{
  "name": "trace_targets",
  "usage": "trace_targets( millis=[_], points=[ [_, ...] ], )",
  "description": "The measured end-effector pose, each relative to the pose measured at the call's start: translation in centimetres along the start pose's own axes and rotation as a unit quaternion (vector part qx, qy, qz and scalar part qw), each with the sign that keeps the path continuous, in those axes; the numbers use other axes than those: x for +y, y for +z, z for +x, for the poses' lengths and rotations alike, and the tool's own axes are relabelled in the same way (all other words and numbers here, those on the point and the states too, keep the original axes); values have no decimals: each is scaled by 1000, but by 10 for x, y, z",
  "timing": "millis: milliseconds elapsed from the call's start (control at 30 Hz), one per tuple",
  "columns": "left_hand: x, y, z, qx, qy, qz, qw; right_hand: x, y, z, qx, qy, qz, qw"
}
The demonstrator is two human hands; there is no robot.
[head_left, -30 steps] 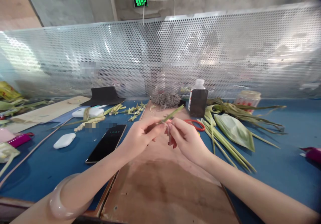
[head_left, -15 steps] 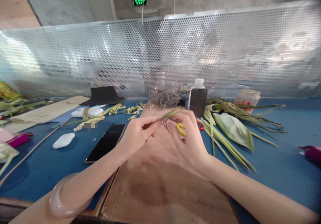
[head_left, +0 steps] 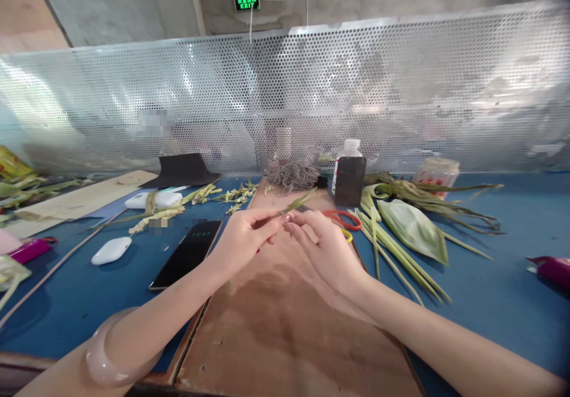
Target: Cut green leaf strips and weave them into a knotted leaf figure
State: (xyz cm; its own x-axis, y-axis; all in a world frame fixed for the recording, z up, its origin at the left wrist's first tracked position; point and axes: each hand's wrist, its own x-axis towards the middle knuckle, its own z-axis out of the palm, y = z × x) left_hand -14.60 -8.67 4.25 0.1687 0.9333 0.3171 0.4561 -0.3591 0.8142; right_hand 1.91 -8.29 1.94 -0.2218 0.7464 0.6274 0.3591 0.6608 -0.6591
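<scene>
Between the fingertips of my left hand [head_left: 249, 231] is a small green leaf piece [head_left: 299, 202], its pointed tips sticking up to the right. My right hand [head_left: 329, 245] meets it from the other side, thumb and fingers pinched at the leaf's lower end; the exact hold is partly hidden. Just behind my right hand lie scissors with red and yellow handles [head_left: 350, 219], their blades mostly covered by my fingers. Both hands are above a brown wooden board [head_left: 285, 332].
A phone [head_left: 187, 254] and a white earbud case [head_left: 111, 250] lie left. Long green leaf strips [head_left: 401, 260] and a broad leaf [head_left: 414, 231] are at right. Behind stand a tangle of grey cord [head_left: 294, 176], a bottle [head_left: 351, 145] with a dark phone-like slab [head_left: 350, 181], and a perforated metal screen [head_left: 307, 88].
My right hand has let go of the scissors, which now lie behind it. Its fingers have closed in on the leaf piece. My left hand keeps its hold almost unmoved.
</scene>
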Motion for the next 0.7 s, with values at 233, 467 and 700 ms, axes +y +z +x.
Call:
trace_targets(
  millis=[233, 467, 700],
  points=[
    [0, 2, 3, -10, -49, -142, 989, 2, -2, -1, 30, -19, 1, 999],
    [-3, 0, 5, -33, -95, -219, 971, 6, -5, 0, 25, -9, 13, 1000],
    [-3, -1, 7, -70, -101, -242, 963, 1, -14, 3, -32, 75, 138, 987]
  ],
)
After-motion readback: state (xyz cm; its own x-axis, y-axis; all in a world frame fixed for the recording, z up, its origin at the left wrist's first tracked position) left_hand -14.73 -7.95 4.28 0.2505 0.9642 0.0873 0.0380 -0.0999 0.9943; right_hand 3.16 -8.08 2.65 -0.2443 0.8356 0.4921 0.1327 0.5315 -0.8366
